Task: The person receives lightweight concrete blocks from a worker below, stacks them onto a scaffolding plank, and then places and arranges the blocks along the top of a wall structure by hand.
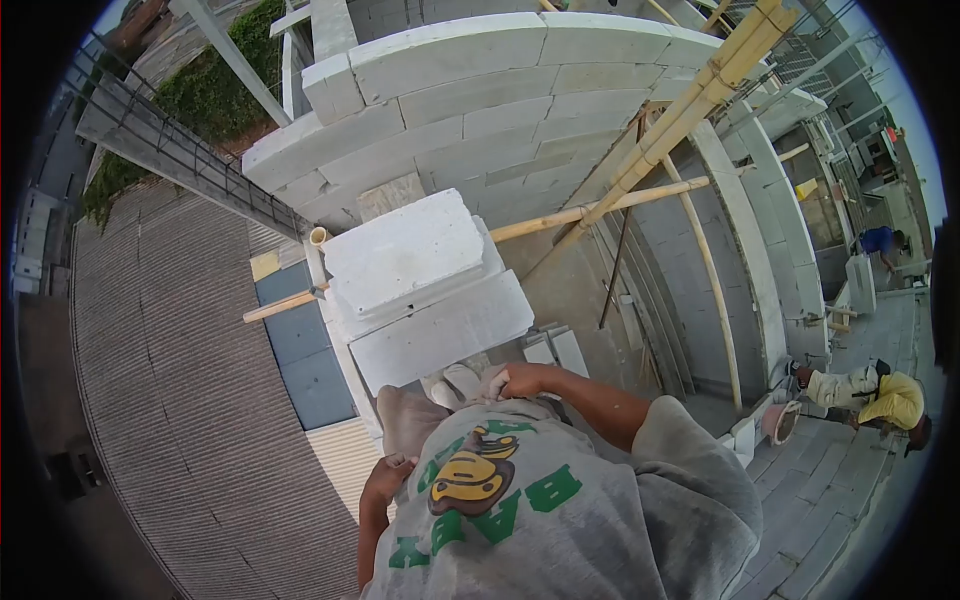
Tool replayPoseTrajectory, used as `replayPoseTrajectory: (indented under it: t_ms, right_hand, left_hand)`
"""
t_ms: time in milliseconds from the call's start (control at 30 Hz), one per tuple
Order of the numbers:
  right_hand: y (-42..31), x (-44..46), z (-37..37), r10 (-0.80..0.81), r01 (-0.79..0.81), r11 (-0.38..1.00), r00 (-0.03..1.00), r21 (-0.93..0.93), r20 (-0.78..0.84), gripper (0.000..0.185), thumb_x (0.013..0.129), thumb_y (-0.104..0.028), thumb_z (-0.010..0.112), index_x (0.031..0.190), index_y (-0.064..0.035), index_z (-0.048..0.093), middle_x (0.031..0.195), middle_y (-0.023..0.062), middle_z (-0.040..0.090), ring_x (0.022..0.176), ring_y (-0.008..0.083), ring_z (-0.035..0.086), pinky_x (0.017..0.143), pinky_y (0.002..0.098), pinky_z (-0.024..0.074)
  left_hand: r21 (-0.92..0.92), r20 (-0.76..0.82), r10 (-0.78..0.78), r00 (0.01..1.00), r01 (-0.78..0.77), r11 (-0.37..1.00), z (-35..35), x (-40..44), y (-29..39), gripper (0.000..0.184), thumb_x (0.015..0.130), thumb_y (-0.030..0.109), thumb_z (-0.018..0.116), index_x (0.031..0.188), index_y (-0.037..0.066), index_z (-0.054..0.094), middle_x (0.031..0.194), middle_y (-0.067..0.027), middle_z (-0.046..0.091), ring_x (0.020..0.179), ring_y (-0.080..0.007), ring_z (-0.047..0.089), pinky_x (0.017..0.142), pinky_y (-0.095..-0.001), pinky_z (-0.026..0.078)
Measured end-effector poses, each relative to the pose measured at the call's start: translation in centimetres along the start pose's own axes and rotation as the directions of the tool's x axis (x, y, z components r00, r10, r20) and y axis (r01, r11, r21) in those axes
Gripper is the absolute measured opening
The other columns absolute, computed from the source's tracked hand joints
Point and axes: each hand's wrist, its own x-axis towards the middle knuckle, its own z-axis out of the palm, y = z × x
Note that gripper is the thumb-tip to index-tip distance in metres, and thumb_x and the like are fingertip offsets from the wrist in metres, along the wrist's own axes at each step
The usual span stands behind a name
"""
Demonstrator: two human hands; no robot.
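Note:
My right hand (510,381) is closed at my waist, by the front hem of my grey T-shirt (620,510), pinching some cloth there. At my left hip, my left hand (390,476) has its fingers curled against clothing near the shirt's edge; what they grip is partly hidden. Just ahead of me lies a stack of white blocks, with one upper block (405,250) resting over a lower block (440,335). Below my waist, part of a trouser leg (407,420) and a shoe (461,381) show.
A white block wall (480,130) curves across the front. Bamboo poles (650,140) cross at right above a deep drop. A corrugated roof (170,380) lies far below at left. One person in yellow (893,400) bends at right beside a bucket (780,422); another in blue (877,240) is farther off.

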Motion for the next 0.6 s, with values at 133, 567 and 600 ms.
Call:
replayPoseTrajectory:
  t_ms: [133,567,600]
  right_hand:
    - [-0.9,-1.0,-0.1,-0.001,0.004,0.999,0.998,0.048,-0.057,0.022,0.072,-0.011,0.062,0.092,-0.0092,0.071,0.086,0.0040,0.069,0.077,0.0150,0.061,0.071,0.0290,0.0463]
    - [1.0,-0.5,0.5,0.065,-0.084,0.995,0.946,-0.048,-0.316,0.021,0.076,-0.015,0.063,0.096,-0.0100,0.070,0.092,0.0097,0.069,0.087,0.0200,0.064,0.079,0.0318,0.0479]
    - [1.1,-0.7,0.7,0.083,-0.115,0.991,0.923,-0.064,-0.377,0.021,0.076,-0.015,0.063,0.096,-0.0101,0.070,0.092,0.0104,0.069,0.087,0.0212,0.064,0.079,0.0327,0.0482]
  left_hand:
    - [0.037,-0.018,0.020,1.000,-0.019,0.999,-0.5,1.3,-0.2,0.023,0.085,0.025,0.065,0.078,0.003,0.065,0.067,0.0031,0.058,0.057,-0.0064,0.045,0.053,-0.0241,0.036]
    - [-0.071,-0.093,0.153,0.984,-0.160,0.985,-1.2,2.0,0.4,0.025,0.082,0.029,0.067,0.088,0.004,0.066,0.078,0.0003,0.063,0.070,-0.0079,0.053,0.066,-0.0246,0.043]
    - [-0.085,-0.118,0.180,0.977,-0.190,0.978,-1.4,2.5,-0.2,0.026,0.082,0.029,0.067,0.089,0.004,0.067,0.079,-0.0004,0.063,0.072,-0.0084,0.054,0.067,-0.0247,0.044]
